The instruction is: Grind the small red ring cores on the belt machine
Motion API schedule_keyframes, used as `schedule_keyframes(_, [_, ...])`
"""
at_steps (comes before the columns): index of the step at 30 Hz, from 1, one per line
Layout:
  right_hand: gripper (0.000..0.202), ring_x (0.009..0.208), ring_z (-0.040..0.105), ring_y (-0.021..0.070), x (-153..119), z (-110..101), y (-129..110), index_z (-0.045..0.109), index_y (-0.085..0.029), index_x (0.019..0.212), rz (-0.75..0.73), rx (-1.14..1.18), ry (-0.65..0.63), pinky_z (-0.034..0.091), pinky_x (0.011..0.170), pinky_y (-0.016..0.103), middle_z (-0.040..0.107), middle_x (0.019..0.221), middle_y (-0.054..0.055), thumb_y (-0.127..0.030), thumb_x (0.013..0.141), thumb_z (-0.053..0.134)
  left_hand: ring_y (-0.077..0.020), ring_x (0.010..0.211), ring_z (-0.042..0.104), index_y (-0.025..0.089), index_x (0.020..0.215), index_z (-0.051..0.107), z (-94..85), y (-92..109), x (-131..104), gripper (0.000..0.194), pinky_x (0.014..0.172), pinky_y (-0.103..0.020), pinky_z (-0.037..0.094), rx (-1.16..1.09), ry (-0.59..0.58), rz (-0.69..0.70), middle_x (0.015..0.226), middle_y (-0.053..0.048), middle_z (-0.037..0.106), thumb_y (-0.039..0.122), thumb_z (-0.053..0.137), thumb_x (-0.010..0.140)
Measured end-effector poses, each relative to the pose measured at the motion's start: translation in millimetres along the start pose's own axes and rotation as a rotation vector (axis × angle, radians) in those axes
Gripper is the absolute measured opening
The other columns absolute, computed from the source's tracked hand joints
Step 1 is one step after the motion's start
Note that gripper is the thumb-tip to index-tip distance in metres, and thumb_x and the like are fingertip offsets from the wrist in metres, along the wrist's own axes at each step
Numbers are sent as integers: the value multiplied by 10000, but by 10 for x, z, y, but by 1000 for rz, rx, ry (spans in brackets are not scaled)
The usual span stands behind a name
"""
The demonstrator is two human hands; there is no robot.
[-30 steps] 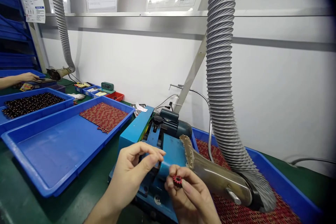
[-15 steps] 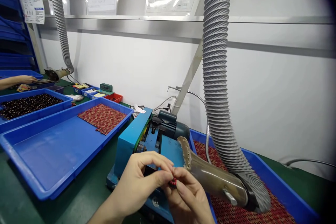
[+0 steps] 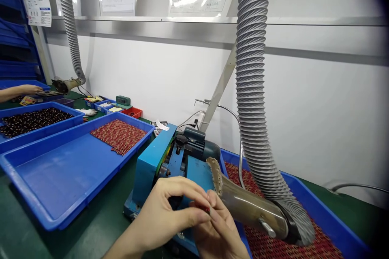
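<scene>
My left hand [image 3: 165,210] and my right hand [image 3: 217,226] meet in front of a blue belt machine [image 3: 194,174]. Between their fingertips is a small red ring [image 3: 208,210], mostly hidden, with just a sliver of red showing. The left thumb and forefinger close on it from the left, while the right thumb and fingers pinch it from the other side. Just right of the fingers is the ragged mouth of a brownish suction nozzle [image 3: 252,204]. Behind and below it, a blue tray [image 3: 294,182] holds many red rings.
Left of the machine, a large blue tray [image 3: 60,194] has red rings [image 3: 118,135] packed in its far corner. Beyond lies a tray of black parts [image 3: 36,121]. A grey hose [image 3: 252,68] hangs at right. A co-worker's hand [image 3: 30,90] is at far left.
Both hands have shifted slightly right, with the fingertips drawn closer together. The red ring, whose ridged edge showed before, is now mostly covered by fingers.
</scene>
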State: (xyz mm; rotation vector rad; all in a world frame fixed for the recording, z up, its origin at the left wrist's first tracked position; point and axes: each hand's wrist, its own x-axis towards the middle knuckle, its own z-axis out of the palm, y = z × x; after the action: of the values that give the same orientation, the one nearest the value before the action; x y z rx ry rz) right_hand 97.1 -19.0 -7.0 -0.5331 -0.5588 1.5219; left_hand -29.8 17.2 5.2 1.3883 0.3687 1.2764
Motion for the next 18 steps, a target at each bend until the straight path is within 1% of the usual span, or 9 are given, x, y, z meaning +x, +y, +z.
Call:
schedule_keyframes(2, [262,642,635,70,7,12,28,658,-204,673,-35,0,-23,526,637,141,661,678,-43,-194,627,916,-208,857,674,224,739,798,24,-15,9,36,838,-320,512,-61,40,-11,797,-44,750,205,803,769])
schedule_keyframes(6, [307,621,583,121,12,-3,59,588,-208,618,-132,-108,-48,507,617,211,647,629,-17,-212,625,895,-215,893,655,210,666,781,-1,-10,1,134,865,-318,496,-128,105,-75,754,-41,730,309,854,721])
schedule_keyframes(8, [334,605,570,132,10,-18,49,565,-206,612,-142,-169,-50,486,600,224,650,614,-10,-220,607,899,-208,907,647,205,644,768,-34,2,-6,175,879,-307,484,-153,156,-81,756,-37,720,338,860,712])
schedule_keyframes(9, [343,599,568,130,8,-22,39,557,-205,616,-138,-187,-54,478,594,222,652,613,-9,-222,606,899,-199,902,644,209,644,763,-52,8,-8,181,869,-295,482,-173,199,-77,768,-32,718,346,855,719])
schedule_keyframes(11, [342,599,584,126,1,-20,13,549,-205,631,-126,-188,-69,478,590,212,664,632,-5,-228,629,890,-182,897,639,217,654,757,-83,20,-8,180,840,-268,478,-182,280,-56,817,-25,720,353,838,740])
schedule_keyframes(12, [333,605,599,126,-2,-14,2,552,-206,639,-123,-171,-72,487,598,210,670,646,-6,-224,642,884,-179,904,636,221,685,764,-94,26,-8,157,836,-261,474,-157,288,-46,856,-25,724,348,838,740])
schedule_keyframes(13, [320,610,610,123,-5,-7,-6,560,-206,646,-123,-150,-69,499,610,209,676,662,-7,-215,653,879,-180,911,635,224,730,774,-99,33,-9,134,840,-258,470,-110,261,-39,884,-27,728,337,845,729])
schedule_keyframes(16, [288,639,627,114,-8,9,-1,592,-206,648,-141,-97,-38,525,634,195,690,702,-7,-182,660,879,-192,905,640,210,825,784,-76,48,-21,122,848,-269,470,50,108,-66,894,-39,737,240,840,721])
schedule_keyframes(18, [286,645,627,106,-6,9,18,599,-207,645,-147,-67,-31,536,640,188,683,700,-14,-171,659,882,-180,849,641,195,783,772,-31,46,-31,40,801,-266,484,67,87,-87,860,-41,731,201,801,755])
